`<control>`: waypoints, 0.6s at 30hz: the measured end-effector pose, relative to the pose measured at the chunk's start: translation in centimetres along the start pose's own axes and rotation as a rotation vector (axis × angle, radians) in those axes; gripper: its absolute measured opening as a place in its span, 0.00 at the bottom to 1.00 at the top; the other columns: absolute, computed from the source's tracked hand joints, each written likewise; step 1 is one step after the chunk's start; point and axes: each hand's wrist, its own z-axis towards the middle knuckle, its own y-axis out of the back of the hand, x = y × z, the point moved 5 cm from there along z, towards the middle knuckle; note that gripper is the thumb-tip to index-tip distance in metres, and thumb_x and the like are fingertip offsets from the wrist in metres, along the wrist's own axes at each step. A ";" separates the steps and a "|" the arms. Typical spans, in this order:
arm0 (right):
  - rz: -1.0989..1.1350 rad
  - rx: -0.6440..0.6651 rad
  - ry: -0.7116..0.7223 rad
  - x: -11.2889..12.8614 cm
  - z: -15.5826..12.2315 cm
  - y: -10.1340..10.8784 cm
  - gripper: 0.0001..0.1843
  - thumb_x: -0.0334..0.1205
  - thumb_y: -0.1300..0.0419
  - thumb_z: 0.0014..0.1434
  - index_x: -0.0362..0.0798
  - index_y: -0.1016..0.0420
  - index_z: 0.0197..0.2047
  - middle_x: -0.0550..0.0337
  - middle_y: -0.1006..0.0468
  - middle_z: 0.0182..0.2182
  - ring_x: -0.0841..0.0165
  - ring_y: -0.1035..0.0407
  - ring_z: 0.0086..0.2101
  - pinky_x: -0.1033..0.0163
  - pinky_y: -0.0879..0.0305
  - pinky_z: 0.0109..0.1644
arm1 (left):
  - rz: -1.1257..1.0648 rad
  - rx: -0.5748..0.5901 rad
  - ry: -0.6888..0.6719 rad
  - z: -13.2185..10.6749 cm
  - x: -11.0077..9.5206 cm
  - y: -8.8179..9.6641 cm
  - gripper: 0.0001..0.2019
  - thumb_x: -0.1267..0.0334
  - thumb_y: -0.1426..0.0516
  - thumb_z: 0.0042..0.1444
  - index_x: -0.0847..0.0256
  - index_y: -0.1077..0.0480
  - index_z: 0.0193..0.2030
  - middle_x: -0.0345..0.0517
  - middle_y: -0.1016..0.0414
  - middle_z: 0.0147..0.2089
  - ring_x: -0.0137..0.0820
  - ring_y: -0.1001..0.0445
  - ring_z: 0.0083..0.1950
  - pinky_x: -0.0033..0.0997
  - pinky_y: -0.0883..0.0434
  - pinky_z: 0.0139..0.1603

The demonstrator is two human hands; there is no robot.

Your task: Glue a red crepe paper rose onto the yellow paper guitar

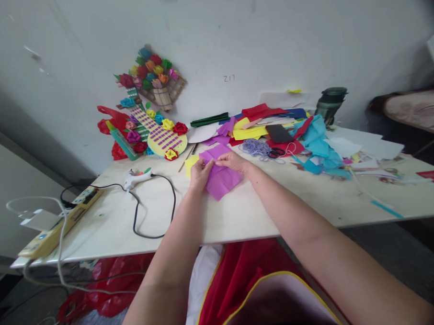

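Observation:
Both hands pinch a square of purple crepe paper (pixel 223 184) just above the white table. My left hand (pixel 200 173) grips it near its left side, thumb and fingers pressed together. From the right, my right hand (pixel 232 161) pinches the upper middle of the same sheet, and the fingertips of the two hands are close to each other. A small yellow piece of paper (pixel 190 164) lies just left of my left hand. Behind it rests a thin stick (pixel 185 160).
A white glue gun (pixel 138 178) with a looping black cord and a power strip (pixel 61 222) occupy the left. A flower-decorated paper guitar (pixel 161 136) leans behind. Purple yarn (pixel 255 149), scissors (pixel 276 153), a phone (pixel 278 133), blue crepe paper (pixel 317 143) and a bottle (pixel 329 105) are right.

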 end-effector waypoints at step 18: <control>-0.053 -0.031 0.022 0.6 -0.2 0.0 0.23 0.57 0.36 0.41 0.44 0.36 0.19 0.70 0.46 0.17 0.77 0.52 0.23 0.66 0.54 0.29 | 0.040 -0.025 -0.068 -0.3 -1.0 0.1 0.16 0.50 0.45 0.51 0.62 0.35 0.25 0.36 0.42 0.21 0.24 0.44 0.24 0.24 0.43 0.24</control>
